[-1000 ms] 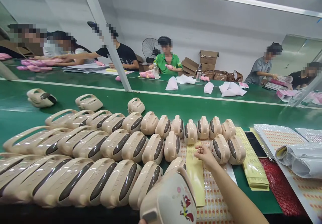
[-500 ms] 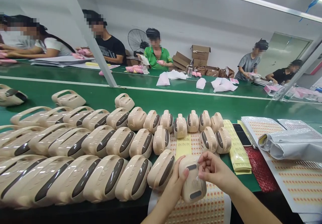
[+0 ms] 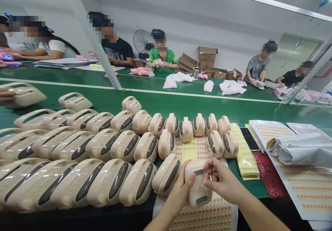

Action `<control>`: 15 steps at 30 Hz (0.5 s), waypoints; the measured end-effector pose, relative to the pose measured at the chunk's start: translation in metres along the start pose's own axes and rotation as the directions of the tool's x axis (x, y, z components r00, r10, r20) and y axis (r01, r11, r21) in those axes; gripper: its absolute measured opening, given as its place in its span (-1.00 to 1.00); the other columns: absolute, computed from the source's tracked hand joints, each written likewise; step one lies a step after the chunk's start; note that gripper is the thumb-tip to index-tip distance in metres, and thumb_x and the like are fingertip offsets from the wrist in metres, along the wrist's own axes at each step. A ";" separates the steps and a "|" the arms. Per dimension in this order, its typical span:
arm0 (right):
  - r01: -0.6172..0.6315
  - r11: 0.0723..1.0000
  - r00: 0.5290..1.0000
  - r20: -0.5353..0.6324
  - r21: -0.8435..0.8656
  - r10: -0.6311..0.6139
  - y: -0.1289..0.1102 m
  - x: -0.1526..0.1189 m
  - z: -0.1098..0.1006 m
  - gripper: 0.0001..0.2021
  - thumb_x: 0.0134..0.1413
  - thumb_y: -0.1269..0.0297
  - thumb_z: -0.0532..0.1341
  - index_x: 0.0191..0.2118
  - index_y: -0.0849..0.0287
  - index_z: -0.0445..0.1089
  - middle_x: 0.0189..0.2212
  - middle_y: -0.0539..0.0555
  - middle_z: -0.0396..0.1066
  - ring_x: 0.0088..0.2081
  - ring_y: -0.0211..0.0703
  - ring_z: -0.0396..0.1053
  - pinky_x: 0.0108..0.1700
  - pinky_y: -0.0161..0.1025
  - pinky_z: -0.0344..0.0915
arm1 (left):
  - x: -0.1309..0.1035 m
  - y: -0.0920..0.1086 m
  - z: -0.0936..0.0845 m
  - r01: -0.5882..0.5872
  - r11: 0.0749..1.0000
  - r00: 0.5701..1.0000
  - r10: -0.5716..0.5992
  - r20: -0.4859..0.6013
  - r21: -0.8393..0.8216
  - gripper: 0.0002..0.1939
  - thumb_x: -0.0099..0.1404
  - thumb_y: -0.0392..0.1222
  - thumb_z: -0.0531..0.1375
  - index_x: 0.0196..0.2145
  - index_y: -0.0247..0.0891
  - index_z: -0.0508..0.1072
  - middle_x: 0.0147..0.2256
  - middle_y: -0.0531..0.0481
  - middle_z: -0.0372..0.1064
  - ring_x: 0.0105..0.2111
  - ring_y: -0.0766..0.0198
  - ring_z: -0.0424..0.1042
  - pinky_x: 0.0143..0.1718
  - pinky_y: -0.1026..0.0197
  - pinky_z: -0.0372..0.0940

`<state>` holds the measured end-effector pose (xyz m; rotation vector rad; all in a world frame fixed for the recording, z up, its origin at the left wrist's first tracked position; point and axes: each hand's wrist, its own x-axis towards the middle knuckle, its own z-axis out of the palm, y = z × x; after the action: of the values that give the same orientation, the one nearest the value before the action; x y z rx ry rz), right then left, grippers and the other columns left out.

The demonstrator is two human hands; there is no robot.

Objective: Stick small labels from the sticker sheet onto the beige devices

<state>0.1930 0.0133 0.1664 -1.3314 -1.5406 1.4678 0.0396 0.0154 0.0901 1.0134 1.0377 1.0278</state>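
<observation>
My left hand (image 3: 183, 182) is closed around a beige plastic device (image 3: 199, 194), with the thumb lying on its face. That face is turned up towards me and shows two dark grey oblong pads and faint small print between them. My right hand (image 3: 216, 177) is at the device's right edge, fingers curled and thumb and forefinger pinched together. Whatever the pinch may hold is too small to make out. A similar beige device with a dark oval panel (image 3: 167, 175) stands just left of my left hand. Under my hands lies a sheet of small orange stickers (image 3: 207, 217).
Rows of beige handled devices (image 3: 101, 182) fill the left. Yellow label sheets (image 3: 243, 155), a phone (image 3: 249, 139) and more sticker sheets (image 3: 303, 186) lie at right. A co-worker's hand (image 3: 6, 96) grips a device at far left. Several people work across the green bench (image 3: 155, 101).
My hands and the device in them have barely moved. At the far left, a co-worker's hand has come into view on a beige device, which has shifted right and turned.
</observation>
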 end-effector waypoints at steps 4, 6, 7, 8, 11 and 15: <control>0.021 0.998 1.000 -0.017 -0.061 -0.022 0.000 0.000 0.001 -0.77 -0.20 0.49 0.14 -0.33 0.13 0.17 -0.55 -0.12 0.23 -0.60 -0.38 0.00 -0.53 -0.38 0.00 | 0.000 -0.002 -0.001 -0.010 1.000 1.000 0.010 -0.005 0.003 -0.27 0.09 0.19 0.14 0.10 -0.29 0.12 0.12 -0.20 0.16 0.14 -0.07 0.08 0.13 0.01 0.01; 0.042 0.994 0.998 -0.049 -0.105 -0.047 0.002 0.000 0.002 -0.78 -0.19 0.50 0.12 -0.33 0.13 0.17 -0.54 -0.12 0.25 -0.59 -0.36 0.03 -0.52 -0.37 0.01 | 0.001 -0.003 -0.001 -0.011 1.000 1.000 0.011 -0.007 0.003 -0.27 0.09 0.19 0.14 0.10 -0.30 0.12 0.12 -0.22 0.16 0.14 -0.08 0.08 0.14 0.01 0.01; 0.054 0.990 0.996 -0.069 -0.129 -0.063 0.003 0.001 0.003 -0.78 -0.19 0.51 0.12 -0.33 0.13 0.17 -0.54 -0.11 0.26 -0.58 -0.36 0.06 -0.51 -0.37 0.02 | 0.001 -0.004 -0.001 -0.010 1.000 1.000 0.010 -0.007 0.002 -0.26 0.09 0.19 0.14 0.11 -0.30 0.12 0.12 -0.22 0.16 0.14 -0.08 0.08 0.14 0.00 0.00; 0.068 0.986 0.993 -0.087 -0.152 -0.082 0.004 0.001 0.004 -0.78 -0.19 0.52 0.11 -0.33 0.14 0.17 -0.53 -0.10 0.26 -0.56 -0.35 0.08 -0.51 -0.37 0.03 | 0.001 -0.004 -0.001 -0.009 1.000 1.000 0.009 -0.005 0.001 -0.26 0.09 0.19 0.14 0.11 -0.30 0.11 0.12 -0.23 0.15 0.15 -0.08 0.07 0.15 0.00 -0.01; 0.095 0.967 0.985 -0.119 -0.238 -0.126 0.011 0.001 0.008 -0.78 -0.17 0.51 0.11 -0.32 0.14 0.17 -0.51 -0.08 0.28 -0.56 -0.34 0.09 -0.50 -0.37 0.03 | 0.001 -0.003 0.000 -0.001 1.000 1.000 0.002 0.006 -0.008 -0.26 0.10 0.19 0.13 0.11 -0.30 0.08 0.14 -0.23 0.11 0.16 -0.04 0.04 0.17 0.02 -0.04; 0.198 0.910 0.956 -0.133 -0.365 -0.261 0.018 -0.012 0.012 -0.84 -0.10 0.47 0.11 -0.32 0.13 0.20 -0.52 -0.08 0.27 -0.61 -0.35 0.03 -0.52 -0.35 0.01 | 0.001 -0.002 0.000 0.004 1.000 1.000 -0.004 0.002 -0.027 -0.24 0.10 0.21 0.12 0.12 -0.30 0.07 0.12 -0.23 0.15 0.14 -0.05 0.08 0.16 -0.01 -0.02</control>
<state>0.1893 -0.0039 0.1493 -1.3767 -1.8231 0.9304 0.0405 0.0162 0.0885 0.9893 1.0214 1.0349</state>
